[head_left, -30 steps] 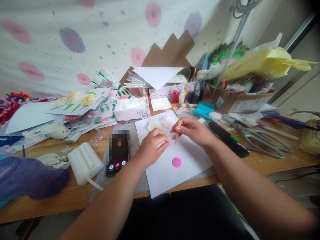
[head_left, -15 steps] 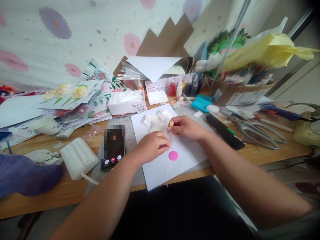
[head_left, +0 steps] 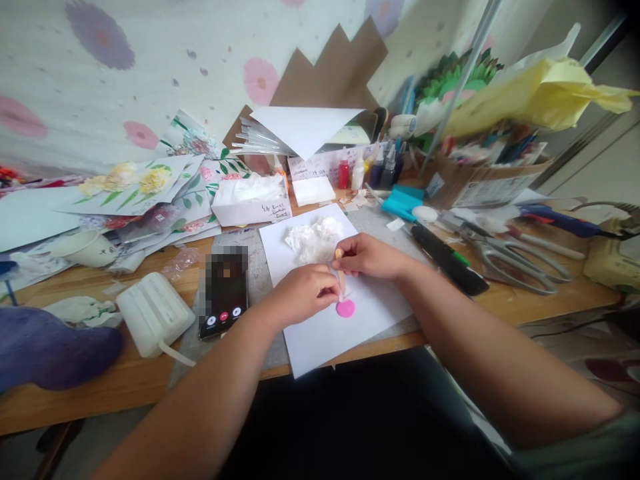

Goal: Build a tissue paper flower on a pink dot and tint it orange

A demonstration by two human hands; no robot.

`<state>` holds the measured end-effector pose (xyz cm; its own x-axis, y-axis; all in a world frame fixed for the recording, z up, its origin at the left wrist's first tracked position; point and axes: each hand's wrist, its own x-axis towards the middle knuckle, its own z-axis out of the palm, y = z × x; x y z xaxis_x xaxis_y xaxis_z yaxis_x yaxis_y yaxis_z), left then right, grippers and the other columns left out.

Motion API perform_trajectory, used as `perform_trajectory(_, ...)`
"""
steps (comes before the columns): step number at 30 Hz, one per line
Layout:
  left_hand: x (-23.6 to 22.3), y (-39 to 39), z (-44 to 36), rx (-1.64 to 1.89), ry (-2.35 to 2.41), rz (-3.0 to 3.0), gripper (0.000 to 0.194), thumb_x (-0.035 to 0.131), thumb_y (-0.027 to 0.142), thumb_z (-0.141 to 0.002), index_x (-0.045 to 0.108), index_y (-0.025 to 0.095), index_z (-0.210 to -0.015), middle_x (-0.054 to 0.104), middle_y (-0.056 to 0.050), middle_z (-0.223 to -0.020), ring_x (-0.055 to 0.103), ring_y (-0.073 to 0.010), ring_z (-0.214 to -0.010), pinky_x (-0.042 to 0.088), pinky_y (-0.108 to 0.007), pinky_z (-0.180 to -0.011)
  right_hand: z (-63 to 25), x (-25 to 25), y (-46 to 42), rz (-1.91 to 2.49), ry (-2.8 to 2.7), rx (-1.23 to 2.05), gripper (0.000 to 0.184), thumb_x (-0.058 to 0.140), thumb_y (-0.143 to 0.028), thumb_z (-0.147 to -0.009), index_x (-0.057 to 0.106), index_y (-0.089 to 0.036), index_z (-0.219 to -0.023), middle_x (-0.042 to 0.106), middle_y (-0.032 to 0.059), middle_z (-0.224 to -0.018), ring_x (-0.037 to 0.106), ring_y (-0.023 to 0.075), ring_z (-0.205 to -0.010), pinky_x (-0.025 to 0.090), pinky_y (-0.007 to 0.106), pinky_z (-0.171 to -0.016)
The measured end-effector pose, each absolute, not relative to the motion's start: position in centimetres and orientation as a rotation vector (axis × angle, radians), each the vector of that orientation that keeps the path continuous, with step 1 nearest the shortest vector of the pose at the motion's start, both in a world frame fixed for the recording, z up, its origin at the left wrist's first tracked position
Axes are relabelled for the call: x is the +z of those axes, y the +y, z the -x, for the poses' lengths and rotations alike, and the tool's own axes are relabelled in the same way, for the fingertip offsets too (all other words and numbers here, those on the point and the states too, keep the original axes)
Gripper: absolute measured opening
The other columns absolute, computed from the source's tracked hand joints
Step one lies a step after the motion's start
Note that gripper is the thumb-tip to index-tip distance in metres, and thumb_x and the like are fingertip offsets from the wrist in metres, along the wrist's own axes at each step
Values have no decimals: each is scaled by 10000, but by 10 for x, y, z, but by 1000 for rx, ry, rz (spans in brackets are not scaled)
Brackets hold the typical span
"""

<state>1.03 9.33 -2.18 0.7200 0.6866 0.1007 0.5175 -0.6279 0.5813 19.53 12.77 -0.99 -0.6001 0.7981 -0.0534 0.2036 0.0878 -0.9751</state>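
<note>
Wooden stick (head_left: 342,283) lowered beside the pink disc (head_left: 345,308), centre frame.
Right hand (head_left: 369,257) pinches its top; left hand's (head_left: 304,291) grip is unclear, fingers bunched alongside. The disc, lying on white paper (head_left: 313,347), seems within the stick's reach.

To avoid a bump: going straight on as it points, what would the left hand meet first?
Most likely the flat, pale wooden stick held in the right hand; it stands just ahead of the left hand's fingertips. Depth is unclear, so they may be touching.
</note>
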Motion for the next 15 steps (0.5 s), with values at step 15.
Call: perform_trajectory(15,-19,92,-8,576,1088,-2229,95,552,189,-770,643,205,-745,619,3,-765,555,-120,-644,410,-233,-590,-195,-13,130,970,-1649,1570,173,705,-245,-613,577,-163,-529,504,-52,-434,434,82,-434,329,231,-453)
